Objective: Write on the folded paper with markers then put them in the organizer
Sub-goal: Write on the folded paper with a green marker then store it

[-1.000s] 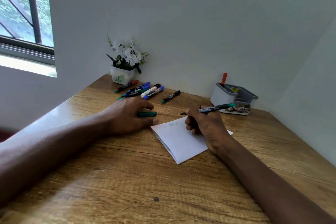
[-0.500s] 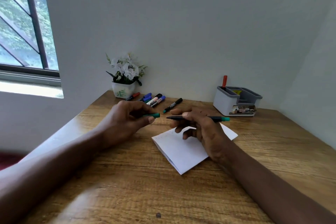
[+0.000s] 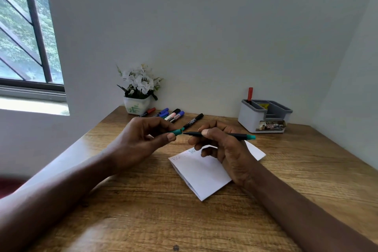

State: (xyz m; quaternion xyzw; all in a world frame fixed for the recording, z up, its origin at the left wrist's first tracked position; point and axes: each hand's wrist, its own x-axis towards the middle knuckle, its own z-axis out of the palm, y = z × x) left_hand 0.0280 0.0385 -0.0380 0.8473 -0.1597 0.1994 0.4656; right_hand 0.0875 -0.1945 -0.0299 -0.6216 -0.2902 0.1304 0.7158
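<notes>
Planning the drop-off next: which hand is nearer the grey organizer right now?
Right. The right hand, holding the green marker, hovers over the folded paper, toward the camera and left of the organizer; the left hand, pinching the cap, is farther left.

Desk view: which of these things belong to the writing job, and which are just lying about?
In the job: green marker, green cap, folded paper, loose markers by the wall, grey organizer, red marker standing in it.
Just there: potted flowers, window.
</notes>
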